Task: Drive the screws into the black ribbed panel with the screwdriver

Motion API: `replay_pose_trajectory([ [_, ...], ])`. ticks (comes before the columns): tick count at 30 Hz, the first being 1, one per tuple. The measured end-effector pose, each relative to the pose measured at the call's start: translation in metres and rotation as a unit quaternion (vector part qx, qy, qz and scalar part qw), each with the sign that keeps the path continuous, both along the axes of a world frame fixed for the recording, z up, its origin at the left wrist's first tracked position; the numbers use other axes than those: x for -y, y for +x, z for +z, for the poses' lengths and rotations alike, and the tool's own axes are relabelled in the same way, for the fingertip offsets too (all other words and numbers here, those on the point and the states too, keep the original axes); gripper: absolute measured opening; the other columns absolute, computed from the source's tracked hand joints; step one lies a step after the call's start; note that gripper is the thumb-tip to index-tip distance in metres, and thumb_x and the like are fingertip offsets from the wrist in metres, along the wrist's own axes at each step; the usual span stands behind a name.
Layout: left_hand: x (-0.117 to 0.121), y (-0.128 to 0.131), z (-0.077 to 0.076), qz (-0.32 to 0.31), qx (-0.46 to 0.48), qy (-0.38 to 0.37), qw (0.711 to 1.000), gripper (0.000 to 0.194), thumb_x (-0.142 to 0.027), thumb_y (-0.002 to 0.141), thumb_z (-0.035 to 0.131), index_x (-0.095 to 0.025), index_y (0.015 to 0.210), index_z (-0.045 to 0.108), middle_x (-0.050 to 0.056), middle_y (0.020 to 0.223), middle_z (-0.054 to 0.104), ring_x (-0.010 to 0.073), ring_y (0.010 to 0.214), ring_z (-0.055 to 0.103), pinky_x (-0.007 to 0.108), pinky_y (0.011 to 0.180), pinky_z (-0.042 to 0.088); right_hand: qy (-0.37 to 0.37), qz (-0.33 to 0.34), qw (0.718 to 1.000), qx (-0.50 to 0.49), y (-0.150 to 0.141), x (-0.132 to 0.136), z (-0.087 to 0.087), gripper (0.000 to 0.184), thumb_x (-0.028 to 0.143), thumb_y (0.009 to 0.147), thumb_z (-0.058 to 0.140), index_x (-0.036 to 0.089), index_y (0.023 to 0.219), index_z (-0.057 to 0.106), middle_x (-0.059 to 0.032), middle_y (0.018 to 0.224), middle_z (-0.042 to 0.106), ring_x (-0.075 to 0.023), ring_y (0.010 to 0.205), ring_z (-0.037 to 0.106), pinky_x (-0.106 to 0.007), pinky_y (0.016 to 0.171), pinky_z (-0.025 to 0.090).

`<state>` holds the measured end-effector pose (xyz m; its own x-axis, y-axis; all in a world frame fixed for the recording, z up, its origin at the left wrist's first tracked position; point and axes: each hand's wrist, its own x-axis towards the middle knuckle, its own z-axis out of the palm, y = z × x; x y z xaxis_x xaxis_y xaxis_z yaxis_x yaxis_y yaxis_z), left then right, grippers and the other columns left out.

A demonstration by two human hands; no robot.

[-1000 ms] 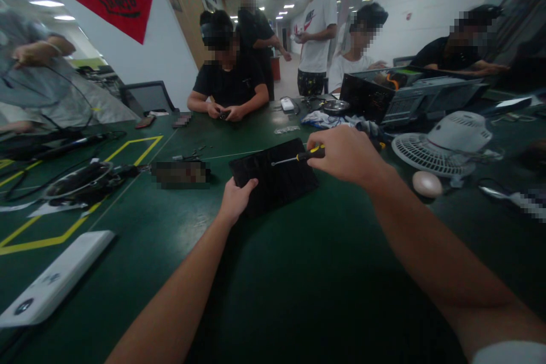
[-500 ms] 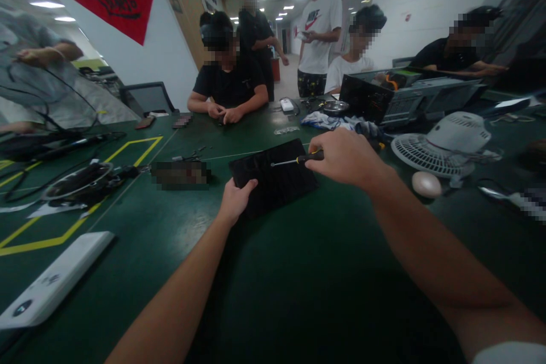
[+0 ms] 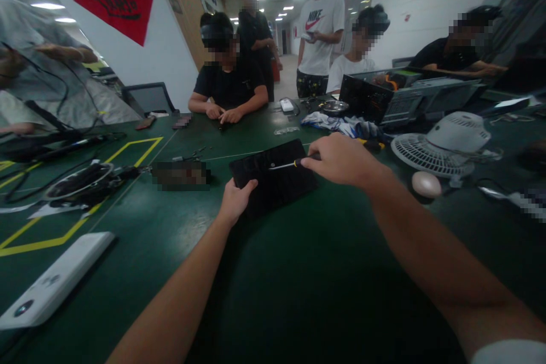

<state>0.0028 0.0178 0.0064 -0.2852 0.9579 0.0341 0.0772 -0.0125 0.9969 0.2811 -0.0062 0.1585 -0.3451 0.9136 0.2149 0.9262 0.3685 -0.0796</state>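
My left hand (image 3: 237, 199) grips the left edge of a flat black rectangular panel (image 3: 281, 187), thumb on top and fingers hidden beneath. The panel lies at a slant on the green table (image 3: 273, 273). Closed around the black and yellow handle of a screwdriver (image 3: 282, 166), my right hand (image 3: 336, 159) hovers over the panel's right side. The thin metal shaft points left, its tip close to a small round silver screw head (image 3: 273, 165) on the panel. Whether the tip touches the panel I cannot tell.
Small dark screws or bits (image 3: 191, 156) lie left of the panel by a blurred-out object (image 3: 181, 175). Rightward are a white fan (image 3: 452, 142), a round pinkish object (image 3: 426, 183) and an open computer case (image 3: 409, 96). A white device (image 3: 55, 278) is at left. Several people surround the table.
The screwdriver's tip has come off the screw head and shifted slightly left and down. My right hand has lowered a little and covers more of the handle. My left hand and the panel stay put.
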Motion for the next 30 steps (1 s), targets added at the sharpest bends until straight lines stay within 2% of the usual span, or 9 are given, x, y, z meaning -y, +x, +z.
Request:
replay_pose_trajectory([
  [4, 0.000, 0.001, 0.003, 0.006, -0.001, -0.005, 1.000, 0.044, -0.035, 0.066, 0.092, -0.018, 0.102, 0.074, 0.010, 0.101, 0.082, 0.0308, 0.098, 0.079, 0.047, 0.097, 0.063, 0.059, -0.001, 0.997, -0.058, 0.010, 0.000, 0.004, 0.029, 0.042, 0.097, 0.068, 0.020, 0.103, 0.086, -0.0120, 0.094, 0.082, -0.0309, 0.093, 0.073, -0.039, 0.076, 0.048],
  [8, 0.000, 0.000, 0.001, 0.007, -0.004, -0.008, 1.000, 0.044, -0.036, 0.067, 0.091, -0.018, 0.103, 0.074, 0.010, 0.103, 0.082, 0.0312, 0.099, 0.079, 0.047, 0.096, 0.063, 0.092, -0.010, 0.993, -0.067, 0.013, -0.001, 0.006, 0.024, 0.035, 0.090, 0.075, 0.023, 0.108, 0.086, -0.0108, 0.100, 0.083, -0.0318, 0.097, 0.074, -0.040, 0.079, 0.049],
  [19, -0.002, -0.003, -0.003, 0.012, -0.009, -0.014, 1.000, 0.049, -0.041, 0.064, 0.093, -0.017, 0.103, 0.074, 0.011, 0.100, 0.081, 0.0305, 0.093, 0.078, 0.047, 0.093, 0.063, 0.096, 0.032, 0.993, -0.052, 0.004, 0.001, 0.002, 0.027, 0.027, 0.089, 0.076, 0.025, 0.114, 0.085, -0.0092, 0.114, 0.084, -0.0343, 0.110, 0.073, -0.043, 0.086, 0.050],
  [30, -0.004, -0.003, -0.006, 0.019, -0.015, -0.007, 1.000, 0.051, -0.041, 0.063, 0.092, -0.017, 0.104, 0.075, 0.010, 0.098, 0.080, 0.0296, 0.091, 0.078, 0.044, 0.090, 0.062, 0.091, 0.019, 0.994, -0.050, 0.001, 0.002, 0.000, 0.026, 0.031, 0.090, 0.074, 0.027, 0.112, 0.086, -0.0089, 0.112, 0.084, -0.0332, 0.105, 0.072, -0.042, 0.082, 0.049],
])
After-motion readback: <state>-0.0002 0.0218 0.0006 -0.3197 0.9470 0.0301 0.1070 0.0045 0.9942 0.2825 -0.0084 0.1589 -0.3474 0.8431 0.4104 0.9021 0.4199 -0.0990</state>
